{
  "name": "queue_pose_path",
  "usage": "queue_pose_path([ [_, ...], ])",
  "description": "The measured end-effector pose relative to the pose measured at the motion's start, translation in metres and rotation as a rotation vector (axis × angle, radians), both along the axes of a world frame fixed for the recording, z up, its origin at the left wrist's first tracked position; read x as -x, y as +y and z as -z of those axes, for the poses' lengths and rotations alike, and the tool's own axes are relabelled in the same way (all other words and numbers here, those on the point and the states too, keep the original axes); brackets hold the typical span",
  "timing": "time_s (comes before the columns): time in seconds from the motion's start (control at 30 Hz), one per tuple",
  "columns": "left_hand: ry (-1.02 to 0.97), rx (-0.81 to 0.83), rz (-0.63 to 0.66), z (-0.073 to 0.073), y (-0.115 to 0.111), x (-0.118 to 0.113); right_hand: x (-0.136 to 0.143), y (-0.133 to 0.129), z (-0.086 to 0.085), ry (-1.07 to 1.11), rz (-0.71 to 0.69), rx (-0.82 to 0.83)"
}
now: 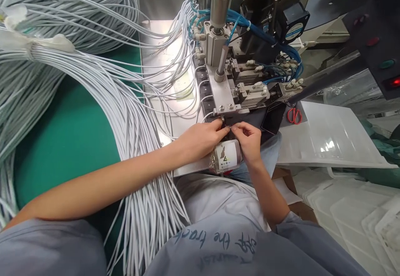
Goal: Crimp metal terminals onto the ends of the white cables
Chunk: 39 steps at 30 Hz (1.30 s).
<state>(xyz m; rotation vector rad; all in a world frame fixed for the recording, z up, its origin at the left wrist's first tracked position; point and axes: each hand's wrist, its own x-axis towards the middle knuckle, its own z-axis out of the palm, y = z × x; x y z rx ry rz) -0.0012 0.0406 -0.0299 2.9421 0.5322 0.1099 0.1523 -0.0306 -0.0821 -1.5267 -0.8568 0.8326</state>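
The right hand point(250, 140) pinches a tiny piece point(231, 128) at the near end of the pneumatic press point(215, 51), so small it could slip, while whether the left hand point(203, 140) beside it also grips I cannot tell.

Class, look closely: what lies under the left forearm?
White cables pass under the left forearm, showing on both sides of it, and so does the green surface. The stretch of cables directly beneath is covered, so how they lie there cannot be seen.
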Motion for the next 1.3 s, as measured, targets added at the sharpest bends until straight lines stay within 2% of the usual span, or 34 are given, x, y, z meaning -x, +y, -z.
queue_pose_path([
  [0.17,0.032,0.011,0.013,0.000,0.002,0.000,-0.003,0.002,0.003,0.083,-0.041,0.067],
  [0.5,0.069,0.020,0.005,0.005,0.004,0.000,-0.009,0.006,-0.003,0.043,-0.186,0.109],
  [0.97,0.101,0.029,0.014,0.001,0.007,-0.001,-0.022,0.017,-0.008,0.070,-0.350,0.175],
  [1.07,0.107,0.022,0.018,0.001,0.008,-0.001,-0.021,0.016,-0.008,0.046,-0.322,0.158],
  [1.2,0.091,0.015,0.047,0.001,0.009,-0.001,-0.016,0.013,-0.008,0.062,-0.211,0.119],
  [1.3,0.095,0.004,0.062,0.000,0.010,-0.001,-0.013,0.012,-0.007,0.044,-0.193,0.102],
])
